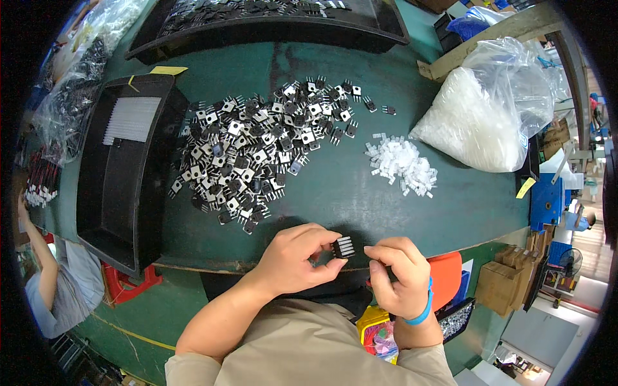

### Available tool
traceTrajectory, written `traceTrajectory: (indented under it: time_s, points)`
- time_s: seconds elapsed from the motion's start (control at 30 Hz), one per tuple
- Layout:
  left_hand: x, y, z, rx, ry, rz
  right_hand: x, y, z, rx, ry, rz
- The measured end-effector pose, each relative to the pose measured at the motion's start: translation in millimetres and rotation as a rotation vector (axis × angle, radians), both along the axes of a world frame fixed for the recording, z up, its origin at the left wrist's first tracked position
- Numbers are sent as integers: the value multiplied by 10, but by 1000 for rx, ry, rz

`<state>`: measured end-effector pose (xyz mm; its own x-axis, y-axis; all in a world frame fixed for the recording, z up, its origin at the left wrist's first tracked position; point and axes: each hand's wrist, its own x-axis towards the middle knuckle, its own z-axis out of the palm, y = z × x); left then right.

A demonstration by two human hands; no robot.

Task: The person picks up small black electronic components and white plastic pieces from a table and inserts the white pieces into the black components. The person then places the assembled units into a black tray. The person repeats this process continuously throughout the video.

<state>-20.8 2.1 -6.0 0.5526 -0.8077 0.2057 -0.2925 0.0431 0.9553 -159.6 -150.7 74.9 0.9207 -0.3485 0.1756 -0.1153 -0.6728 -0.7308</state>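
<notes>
My left hand (297, 258) pinches a small stack of transistors (344, 247) between thumb and forefinger, their silvery edges turned toward my right hand. Just right of the stack, and apart from it, my right hand (400, 273) has its fingers curled in with thumb near forefinger; anything between them is too small to make out. Beyond my hands a large loose heap of black transistors (257, 154) with silver tabs and legs spreads over the green table (335, 199). To its right lies a small pile of clear-white plastic pieces (402, 164).
At the left stands a black tray (116, 186) holding a white ribbed block (132, 119). A larger black tray (270, 35) of transistors spans the back. A clear bag (476, 116) full of white pieces sits at the right. Another person (58, 276) is at the far left.
</notes>
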Motion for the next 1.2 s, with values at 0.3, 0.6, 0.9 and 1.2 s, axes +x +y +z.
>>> traceTrajectory:
  time_s: [0.3, 0.6, 0.9, 1.2]
  points:
    - [-4, -14, 18, -6, 18, 5, 73, -562, -428, -271, 175, -371]
    - [15, -1, 18, 6, -8, -19, 321, -798, -624, -352, 169, -466]
    - [9, -1, 35, -1, 42, -9, 250, -756, -491, -135, 85, -402]
    - [35, 2, 45, 7, 18, -27, 116, -279, -230, 327, -46, -124]
